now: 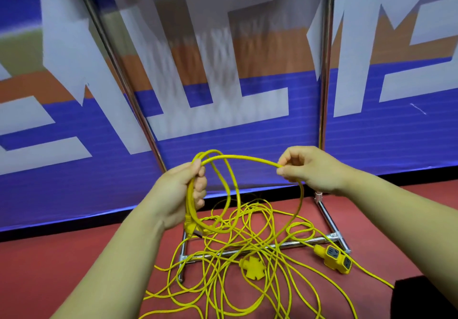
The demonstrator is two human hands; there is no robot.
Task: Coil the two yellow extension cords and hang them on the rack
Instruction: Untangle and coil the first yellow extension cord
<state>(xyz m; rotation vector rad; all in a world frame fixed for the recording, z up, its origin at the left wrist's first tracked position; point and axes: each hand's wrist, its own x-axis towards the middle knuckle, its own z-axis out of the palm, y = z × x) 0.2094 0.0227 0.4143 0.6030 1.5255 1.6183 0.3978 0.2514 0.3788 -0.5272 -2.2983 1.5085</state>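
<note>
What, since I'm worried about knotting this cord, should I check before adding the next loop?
1. Left hand grips the started coil: ok.
2. Right hand pinches the cord for the next loop: ok.
3. The span of cord between the hands has no knot: ok.
4. Slack on the floor runs freely: not ok. The pile is tangled and lies across the rack's base bar.
5. Which socket block, the cross-shaped one or the boxy one, ends this cord: cannot tell.
</note>
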